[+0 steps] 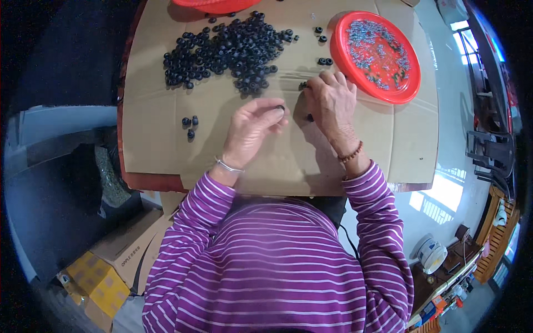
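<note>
My left hand [252, 130] pinches a small black ring [280, 107] between thumb and fingertips. My right hand [331, 100] lies close beside it on the cardboard sheet [166, 150], fingers curled, with a small black part [303, 85] at its fingertips. A big heap of black rings [227, 50] lies just beyond both hands. To the right of my right hand stands a red plate [373, 55] filled with small grey metal pieces.
Three loose rings [190, 125] lie left of my left hand; a few more rings [322, 50] sit near the plate. A second red dish [214, 4] shows at the top edge. Cardboard boxes [111, 266] stand on the floor at lower left.
</note>
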### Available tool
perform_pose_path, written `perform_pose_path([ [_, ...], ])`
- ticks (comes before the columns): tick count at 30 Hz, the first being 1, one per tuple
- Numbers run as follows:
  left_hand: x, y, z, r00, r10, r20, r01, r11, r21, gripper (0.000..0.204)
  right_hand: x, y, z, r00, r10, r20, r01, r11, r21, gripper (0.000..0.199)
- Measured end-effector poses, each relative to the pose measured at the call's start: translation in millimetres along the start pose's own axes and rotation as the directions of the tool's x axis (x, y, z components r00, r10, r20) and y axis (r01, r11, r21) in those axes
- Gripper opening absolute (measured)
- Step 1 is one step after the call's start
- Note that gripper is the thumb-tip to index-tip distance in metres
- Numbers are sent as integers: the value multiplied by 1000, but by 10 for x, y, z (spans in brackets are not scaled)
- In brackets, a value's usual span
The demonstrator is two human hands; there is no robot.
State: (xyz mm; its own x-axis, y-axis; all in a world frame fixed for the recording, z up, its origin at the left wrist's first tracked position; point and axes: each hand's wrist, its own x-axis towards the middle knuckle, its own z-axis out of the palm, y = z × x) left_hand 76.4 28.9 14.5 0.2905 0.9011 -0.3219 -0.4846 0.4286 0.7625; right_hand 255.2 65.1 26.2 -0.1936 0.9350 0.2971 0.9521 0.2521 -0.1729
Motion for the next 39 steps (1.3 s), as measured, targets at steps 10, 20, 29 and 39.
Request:
perform_pose_path([
  [10, -250, -39, -353, 998, -37, 47, 45, 980, -193, 19, -251, -232, 15, 988, -116, -102, 135, 969, 209, 21],
  [20, -434, -238, -332, 994, -68, 80, 83, 978, -193, 22, -847, 284, 3, 928, 369, -56, -234, 691, 684, 15],
  [29, -684, -168, -80, 982, -136, 133, 176, 917, -358, 28, -730, 184, -76, 995, 83, -50, -40, 824, 565, 15],
  [39, -1047, -140, 66, 962, -120, 244, 214, 887, -409, 30, -1220, -67, -459, 944, 279, 174, -273, 368, 889, 10],
])
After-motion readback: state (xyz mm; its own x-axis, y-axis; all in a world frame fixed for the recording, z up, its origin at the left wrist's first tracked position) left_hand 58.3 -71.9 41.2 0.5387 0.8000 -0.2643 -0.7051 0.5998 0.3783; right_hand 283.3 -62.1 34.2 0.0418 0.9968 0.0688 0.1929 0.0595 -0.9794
